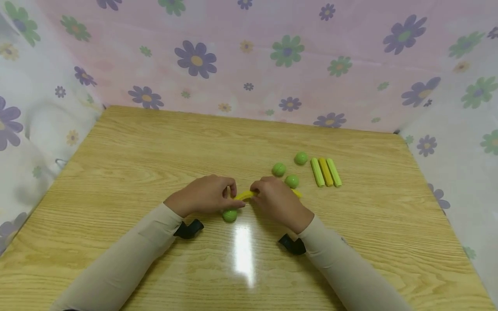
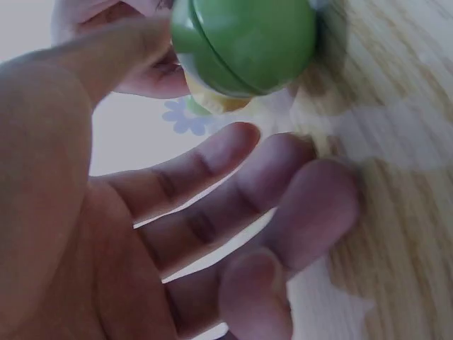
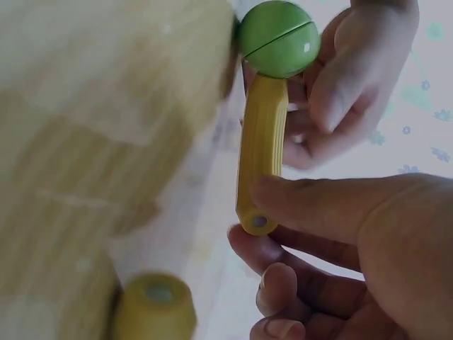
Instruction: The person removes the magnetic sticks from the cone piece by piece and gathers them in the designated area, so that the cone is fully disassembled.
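Observation:
Between finger and thumb, my right hand pinches a yellow ridged toy stick. In the right wrist view the near end of this stick has a grey disc. Its far end appears to meet a glossy green ball with a seam round it. My left hand is beside that ball, its thumb stretched out and its fingers loosely bent. The left wrist view shows those fingers spread apart, below the ball and off it. Whether the left thumb touches the ball is unclear.
A second yellow stick lies partly hidden behind the right hand. Three green balls, one of them a ball farther back, lie beyond it. To their right lie two lime sticks and an orange-yellow stick. Flowered cloth encloses the wooden table.

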`<state>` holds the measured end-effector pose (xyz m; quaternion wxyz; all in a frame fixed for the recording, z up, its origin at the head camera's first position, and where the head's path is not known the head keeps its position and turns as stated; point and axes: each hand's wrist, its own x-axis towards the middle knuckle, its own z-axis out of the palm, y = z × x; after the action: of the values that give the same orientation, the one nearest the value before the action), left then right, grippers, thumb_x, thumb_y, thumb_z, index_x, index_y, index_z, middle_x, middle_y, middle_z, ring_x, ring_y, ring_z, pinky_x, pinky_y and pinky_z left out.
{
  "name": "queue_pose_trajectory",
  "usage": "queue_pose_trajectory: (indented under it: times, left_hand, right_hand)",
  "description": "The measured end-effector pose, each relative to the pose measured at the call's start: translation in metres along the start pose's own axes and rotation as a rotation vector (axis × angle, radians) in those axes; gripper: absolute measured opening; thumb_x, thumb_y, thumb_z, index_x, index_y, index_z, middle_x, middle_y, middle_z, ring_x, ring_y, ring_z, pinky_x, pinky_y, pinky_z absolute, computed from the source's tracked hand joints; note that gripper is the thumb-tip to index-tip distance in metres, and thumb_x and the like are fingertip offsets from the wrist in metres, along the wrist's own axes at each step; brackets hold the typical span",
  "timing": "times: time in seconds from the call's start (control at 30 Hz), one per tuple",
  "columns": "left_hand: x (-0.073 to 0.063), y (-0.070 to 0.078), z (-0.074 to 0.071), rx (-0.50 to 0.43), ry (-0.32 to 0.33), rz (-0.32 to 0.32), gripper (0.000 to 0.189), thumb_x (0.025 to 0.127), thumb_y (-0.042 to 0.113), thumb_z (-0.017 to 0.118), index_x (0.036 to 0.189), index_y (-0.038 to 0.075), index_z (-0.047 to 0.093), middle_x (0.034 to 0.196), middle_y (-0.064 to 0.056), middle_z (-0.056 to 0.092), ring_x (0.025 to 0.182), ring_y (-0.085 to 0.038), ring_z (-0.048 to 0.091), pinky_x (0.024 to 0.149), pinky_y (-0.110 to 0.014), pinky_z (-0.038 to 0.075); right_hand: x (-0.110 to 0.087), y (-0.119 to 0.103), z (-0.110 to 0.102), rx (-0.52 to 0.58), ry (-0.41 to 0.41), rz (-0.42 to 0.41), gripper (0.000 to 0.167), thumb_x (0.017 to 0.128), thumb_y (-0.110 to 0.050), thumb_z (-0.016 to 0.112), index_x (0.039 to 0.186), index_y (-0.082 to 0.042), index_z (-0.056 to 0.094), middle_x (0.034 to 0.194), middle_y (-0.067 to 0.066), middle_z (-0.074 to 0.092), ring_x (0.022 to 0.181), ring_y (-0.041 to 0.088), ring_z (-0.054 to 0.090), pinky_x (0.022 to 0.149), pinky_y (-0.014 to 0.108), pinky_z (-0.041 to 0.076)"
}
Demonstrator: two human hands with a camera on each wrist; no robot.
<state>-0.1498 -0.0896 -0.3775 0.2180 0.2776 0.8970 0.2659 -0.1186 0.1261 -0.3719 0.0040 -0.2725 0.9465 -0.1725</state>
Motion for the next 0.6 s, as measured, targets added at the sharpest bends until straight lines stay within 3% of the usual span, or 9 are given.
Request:
queue_pose_trajectory:
  times: [0.17, 0.33, 0.6]
  left_hand:
    - [-0.002, 0.001, -0.003, -0.018, -0.060, -0.007, 0.042, 0.086, 0.059, 0.071, 0.099, 0.021, 0.064, 0.072, 0.007, 0.066, 0.060, -0.009, 0.061, 0.061, -0.030, 0.049]
    - [-0.001, 0.002, -0.005, -0.056, -0.037, 0.041, 0.036, 0.086, 0.049, 0.076, 0.099, 0.017, 0.065, 0.072, 0.006, 0.065, 0.060, -0.010, 0.061, 0.063, -0.029, 0.051]
    - [0.000, 0.003, -0.008, -0.081, -0.019, 0.081, 0.030, 0.088, 0.040, 0.077, 0.103, 0.016, 0.066, 0.079, 0.007, 0.067, 0.065, -0.008, 0.063, 0.065, -0.027, 0.053]
  right_hand:
    - [0.000, 0.003, -0.009, -0.003, -0.007, 0.064, 0.018, 0.090, -0.009, 0.074, 0.106, -0.001, 0.073, 0.102, 0.010, 0.072, 0.093, 0.022, 0.067, 0.079, 0.034, 0.057]
    - [-0.001, 0.007, -0.013, 0.044, 0.019, 0.095, 0.019, 0.090, -0.007, 0.075, 0.107, 0.000, 0.072, 0.102, 0.011, 0.072, 0.092, 0.023, 0.068, 0.078, 0.034, 0.058]
    - [-0.003, 0.011, -0.018, 0.052, 0.077, 0.080, 0.019, 0.088, -0.007, 0.076, 0.105, -0.001, 0.073, 0.099, 0.011, 0.071, 0.087, 0.022, 0.067, 0.073, 0.032, 0.057]
